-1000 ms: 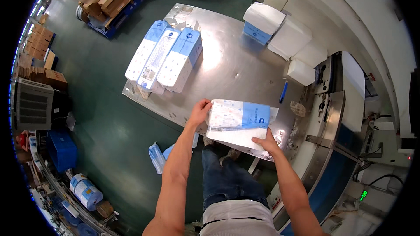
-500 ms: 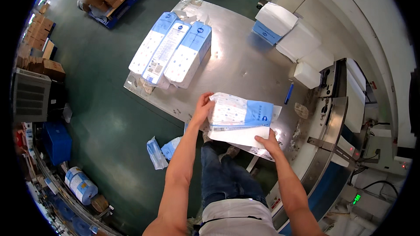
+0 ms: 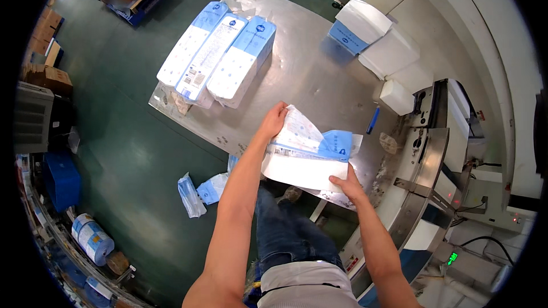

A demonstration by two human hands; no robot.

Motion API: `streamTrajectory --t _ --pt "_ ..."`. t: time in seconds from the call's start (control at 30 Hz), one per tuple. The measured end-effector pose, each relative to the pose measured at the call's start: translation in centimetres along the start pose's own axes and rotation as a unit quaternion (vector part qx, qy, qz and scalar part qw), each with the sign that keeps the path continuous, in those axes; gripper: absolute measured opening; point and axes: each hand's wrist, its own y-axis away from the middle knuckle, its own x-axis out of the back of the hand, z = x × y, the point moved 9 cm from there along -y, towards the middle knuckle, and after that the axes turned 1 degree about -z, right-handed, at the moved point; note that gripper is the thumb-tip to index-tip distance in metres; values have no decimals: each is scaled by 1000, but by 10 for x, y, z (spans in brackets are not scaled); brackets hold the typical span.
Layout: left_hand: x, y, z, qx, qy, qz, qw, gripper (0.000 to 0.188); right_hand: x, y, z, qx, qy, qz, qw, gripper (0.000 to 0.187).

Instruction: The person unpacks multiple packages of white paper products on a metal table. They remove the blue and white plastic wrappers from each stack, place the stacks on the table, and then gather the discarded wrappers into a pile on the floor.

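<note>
Green floor spreads over the left side, holding a blue bin and, nearer, a blue-and-white roll. Two loose wrappers lie on it beside the metal table. Three blue-and-white packs sit side by side at the table's left end. The left hand pinches the upper left corner of a wrapper, lifting it in a slant. Under that, a white paper stack shows bare at the table's near edge. The right hand grips the stack's right end, thumb on top. Farther right lie a blue pen and a white block, beside a machine.
</note>
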Motion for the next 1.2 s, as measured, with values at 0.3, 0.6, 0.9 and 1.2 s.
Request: streamTrajectory --t 0.3,0.6,0.9,1.2 --pt "41 168 -23 214 -54 173 960 47 8 -10 1 -60 58 38 996 80" --pt "12 248 -31 134 93 79 983 56 -35 -21 -40 88 4 -126 988 108" --pt "64 520 -83 395 257 328 819 76 -219 61 -14 93 298 -304 900 135" --pt "33 523 -18 330 210 311 866 67 -162 72 -44 119 214 -265 933 103"
